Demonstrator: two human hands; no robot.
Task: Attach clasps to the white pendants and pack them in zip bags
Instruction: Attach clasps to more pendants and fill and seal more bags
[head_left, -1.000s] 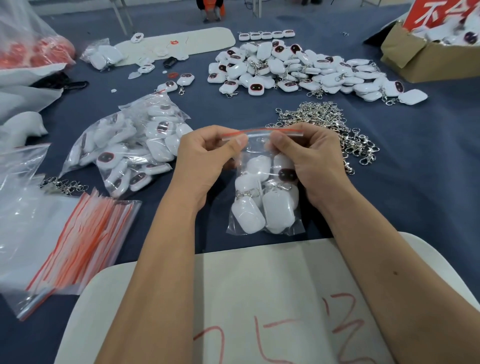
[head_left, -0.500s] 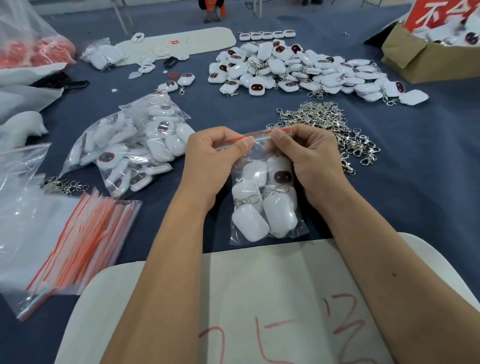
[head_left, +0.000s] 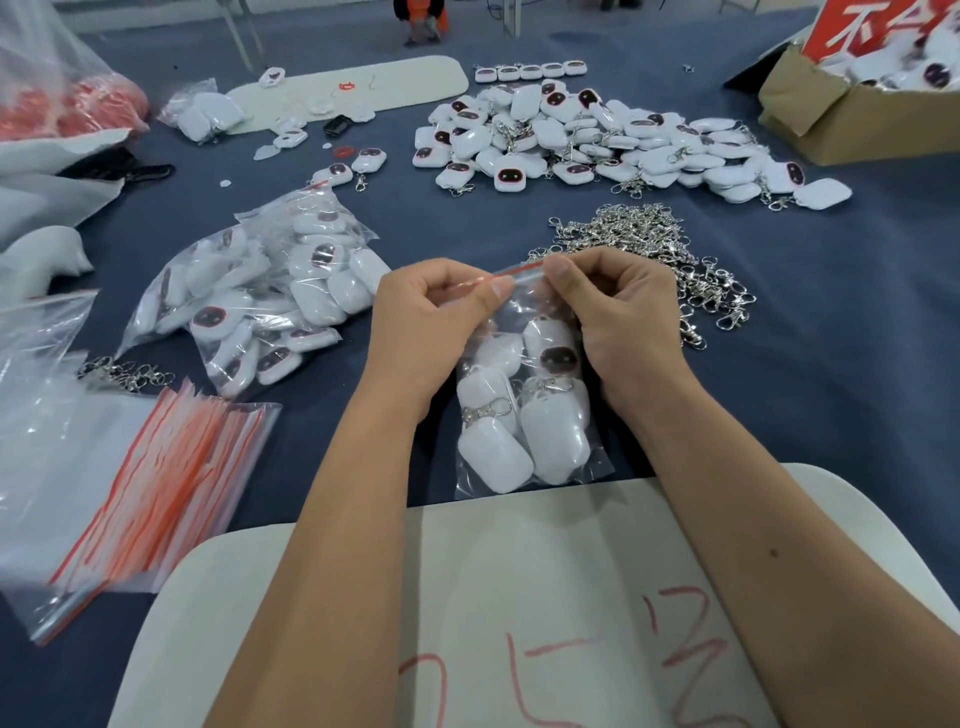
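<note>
Both hands pinch the red zip strip of a small clear zip bag (head_left: 524, 410): the left hand (head_left: 431, 317) grips its left part between thumb and curled fingers, and the right hand (head_left: 618, 312) grips its right end the same way. The bag hangs between the wrists over the blue bench (head_left: 810, 395), filled with white pendants (head_left: 556, 441) whose metal clasps show through the plastic. Loose clasps (head_left: 654, 249) are heaped just beyond the right hand, packed bags (head_left: 260, 296) lie to the left, and empty zip bags (head_left: 150, 488) are stacked nearer on the left.
</note>
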